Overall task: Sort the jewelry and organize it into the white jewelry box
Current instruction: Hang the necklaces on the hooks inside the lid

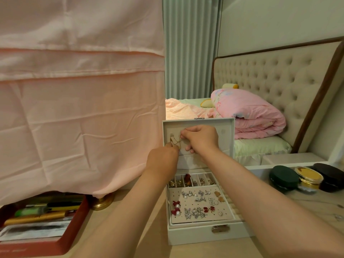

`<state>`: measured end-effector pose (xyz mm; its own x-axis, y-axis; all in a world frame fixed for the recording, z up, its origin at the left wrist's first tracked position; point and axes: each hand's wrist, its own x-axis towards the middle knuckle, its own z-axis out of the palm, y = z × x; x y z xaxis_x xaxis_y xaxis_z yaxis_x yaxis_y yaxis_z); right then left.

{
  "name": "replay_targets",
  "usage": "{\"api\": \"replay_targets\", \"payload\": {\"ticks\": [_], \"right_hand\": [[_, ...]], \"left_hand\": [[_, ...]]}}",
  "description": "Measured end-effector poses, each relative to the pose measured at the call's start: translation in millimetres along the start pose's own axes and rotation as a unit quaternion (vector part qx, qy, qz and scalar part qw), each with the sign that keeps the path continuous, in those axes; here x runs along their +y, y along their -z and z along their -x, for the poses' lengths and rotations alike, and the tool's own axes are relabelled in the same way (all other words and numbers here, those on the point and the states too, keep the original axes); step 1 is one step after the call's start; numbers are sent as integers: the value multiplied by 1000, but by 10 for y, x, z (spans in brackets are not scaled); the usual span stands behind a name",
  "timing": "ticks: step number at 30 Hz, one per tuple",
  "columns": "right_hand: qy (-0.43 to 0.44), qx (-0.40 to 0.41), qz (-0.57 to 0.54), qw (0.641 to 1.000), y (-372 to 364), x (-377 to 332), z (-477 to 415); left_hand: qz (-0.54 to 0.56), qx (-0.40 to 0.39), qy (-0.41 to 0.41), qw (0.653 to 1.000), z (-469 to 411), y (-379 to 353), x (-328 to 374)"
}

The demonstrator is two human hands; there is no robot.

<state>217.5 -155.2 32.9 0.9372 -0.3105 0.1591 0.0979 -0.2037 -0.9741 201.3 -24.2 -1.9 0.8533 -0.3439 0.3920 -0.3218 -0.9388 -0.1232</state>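
The white jewelry box [197, 232] stands open on the table, its lid [226, 127] upright. A thin gold chain [176, 140] hangs against the inside of the lid. My left hand [162, 159] pinches the chain's lower end. My right hand [202, 137] pinches its upper part near the lid's top. In the tray below lie several earrings [197, 205], silver, red and pearl, pinned to a perforated pad. Small compartments [193, 180] behind the pad hold more pieces.
A pink cloth [80, 108] hangs at the left over a red tray [37, 246] of pens and papers. A brass base [102, 202] stands beside it. Three round tins [309, 177] sit at the right. A bed with a pink quilt [249, 112] is behind.
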Motion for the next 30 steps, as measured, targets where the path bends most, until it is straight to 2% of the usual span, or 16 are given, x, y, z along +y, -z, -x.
{"api": "replay_targets", "payload": {"ticks": [5, 8, 10, 12, 14, 17, 21, 26, 28, 30], "right_hand": [[57, -3, 107, 993, 15, 107, 15], [70, -81, 200, 974, 22, 204, 16], [73, -128, 242, 959, 53, 225, 9], [91, -131, 271, 949, 100, 207, 17], [105, -142, 300, 937, 141, 194, 59], [104, -214, 304, 922, 195, 200, 174], [122, -188, 272, 936, 381, 150, 374], [128, -153, 338, 920, 825, 135, 737], [121, -144, 342, 921, 1000, 196, 891], [125, -148, 388, 901, 1116, 304, 1042]], "left_hand": [[-13, -4, 7, 1000, -76, 16, 11], [14, 15, 2, 1000, -57, 19, -36], [48, 12, -12, 999, -30, 21, -82], [95, 24, -13, 995, 5, 36, -110], [163, 54, 8, 985, 60, 44, -130], [250, 67, 48, 965, 179, 7, -143], [277, 64, 56, 957, 386, -1, -138], [296, 107, 67, 947, 657, 111, 37], [323, 76, 96, 938, 797, 126, 129], [334, 26, 122, 934, 944, 124, 223]]}}
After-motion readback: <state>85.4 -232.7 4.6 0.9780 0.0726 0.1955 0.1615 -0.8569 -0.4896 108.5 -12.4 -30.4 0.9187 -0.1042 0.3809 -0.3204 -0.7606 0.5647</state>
